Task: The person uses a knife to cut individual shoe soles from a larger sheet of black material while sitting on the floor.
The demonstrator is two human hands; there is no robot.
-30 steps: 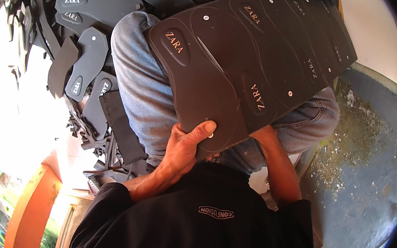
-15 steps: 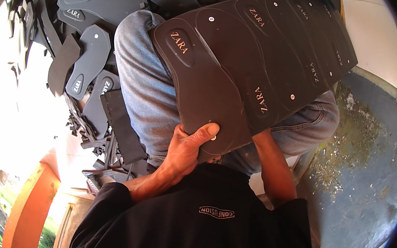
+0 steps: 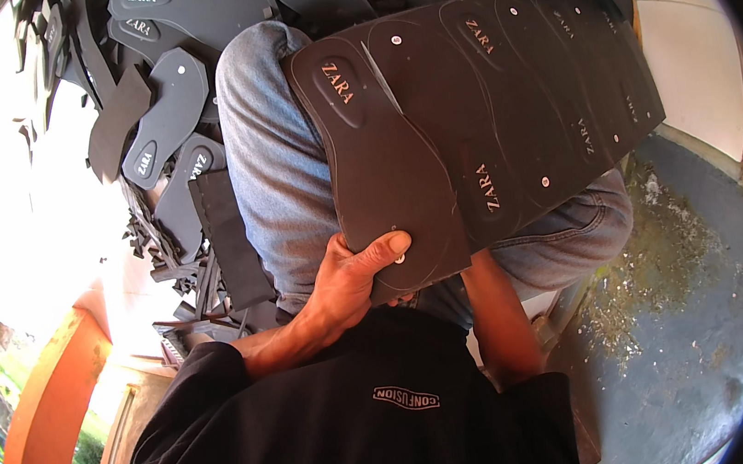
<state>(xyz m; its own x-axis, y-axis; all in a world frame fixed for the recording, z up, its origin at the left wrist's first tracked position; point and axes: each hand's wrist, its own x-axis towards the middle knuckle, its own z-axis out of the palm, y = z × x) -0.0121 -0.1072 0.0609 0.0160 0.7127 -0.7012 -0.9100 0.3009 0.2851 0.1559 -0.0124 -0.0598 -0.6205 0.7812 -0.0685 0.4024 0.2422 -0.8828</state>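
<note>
A large black foam sheet [image 3: 513, 103] lies across my raised knees, marked with several sole-shaped outlines, pale lettering and small white dots. Along the curved outline of its leftmost sole shape [image 3: 364, 168] runs a narrow slit, widest near the upper edge. My left hand [image 3: 353, 271] is closed on the sheet's lower left corner, thumb pressed flat on top beside a white dot and fingers mostly underneath. My right forearm [image 3: 500, 318] reaches up beneath the sheet's lower edge; the right hand itself is hidden there, along with anything it may hold.
Loose black sole pieces [image 3: 167, 113] and dark offcuts [image 3: 202, 285] are heaped to the left and beyond my knees. A grey floor [image 3: 703, 284] with scattered debris extends at right, beside a pale wall [image 3: 691, 35]. An orange curved post [image 3: 46, 411] stands at lower left.
My right forearm has shifted left under the sheet. The sheet has moved slightly, its right end a little to the left. My left hand keeps its grip on the corner.
</note>
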